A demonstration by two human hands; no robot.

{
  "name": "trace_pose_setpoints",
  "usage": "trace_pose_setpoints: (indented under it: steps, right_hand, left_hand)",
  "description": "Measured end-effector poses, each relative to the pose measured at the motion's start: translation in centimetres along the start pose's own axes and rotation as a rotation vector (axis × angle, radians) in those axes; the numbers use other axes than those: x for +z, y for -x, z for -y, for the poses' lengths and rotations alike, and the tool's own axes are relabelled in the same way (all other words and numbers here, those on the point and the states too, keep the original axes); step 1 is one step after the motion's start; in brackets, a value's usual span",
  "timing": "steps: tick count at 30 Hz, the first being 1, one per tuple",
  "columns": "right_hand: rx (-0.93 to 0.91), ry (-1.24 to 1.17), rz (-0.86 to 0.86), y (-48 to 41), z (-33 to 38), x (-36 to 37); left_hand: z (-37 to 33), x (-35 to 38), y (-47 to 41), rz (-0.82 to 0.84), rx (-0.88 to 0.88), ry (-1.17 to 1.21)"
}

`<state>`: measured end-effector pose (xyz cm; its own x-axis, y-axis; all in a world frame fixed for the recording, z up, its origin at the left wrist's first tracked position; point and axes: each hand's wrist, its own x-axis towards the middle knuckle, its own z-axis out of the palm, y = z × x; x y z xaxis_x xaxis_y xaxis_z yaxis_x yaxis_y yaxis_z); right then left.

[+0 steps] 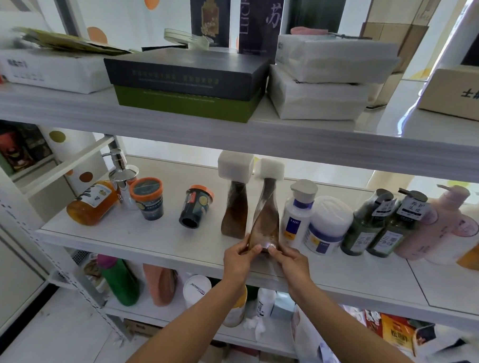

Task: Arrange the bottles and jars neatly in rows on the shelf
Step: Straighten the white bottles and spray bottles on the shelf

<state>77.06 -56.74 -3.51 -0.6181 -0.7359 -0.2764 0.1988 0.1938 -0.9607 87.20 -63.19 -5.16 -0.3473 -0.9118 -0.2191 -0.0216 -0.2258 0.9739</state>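
Near the middle of the frame both grips were clamped on the foot of a twisted brown bottle [267, 218]. The left grip [239, 259] pinched its lower left corner and the right grip [291, 261] its lower right, thumbs to the front. The bottle stood about upright on the middle shelf [148, 240], close to the front edge. Its twin [235, 211] stood just behind and to the left; whether they touched could not be told. The bottle looked stiff, smooth-walled and largely full of brown liquid, so it was probably fairly heavy. With its big white square cap and narrow body it was likely to tip. The low two-sided hold suited sliding; for lifting, the twisted waist looked the surer place. Just right of it stood a white bottle [297, 214] and a white jar [327, 229], then green bottles [368, 225] and a pink bottle [434, 225], packed close with no gap to spare. Open room lay left of centre, between the twin and a dark jar [194, 206] tipped on its side. Further left were a teal jar [148, 199], a pump dispenser [122, 173] and an orange jar [93, 202] lying down. The upper shelf board [262, 138] sat low over the caps, so headroom looked scant.
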Motion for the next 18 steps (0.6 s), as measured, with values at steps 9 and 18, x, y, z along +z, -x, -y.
trace_pose_setpoints:
  steps: [9, 18]
  right_hand:
    - [-0.022, 0.089, -0.031, -1.0, -1.2, 0.5]
    - [-0.085, 0.216, -0.103, -1.7, -1.7, 1.1]
  left_hand:
    - [0.4, -0.5, -0.3, 0.006, 0.053, -0.091]
    - [0.2, 0.2, -1.4, -0.054, 0.114, -0.330]
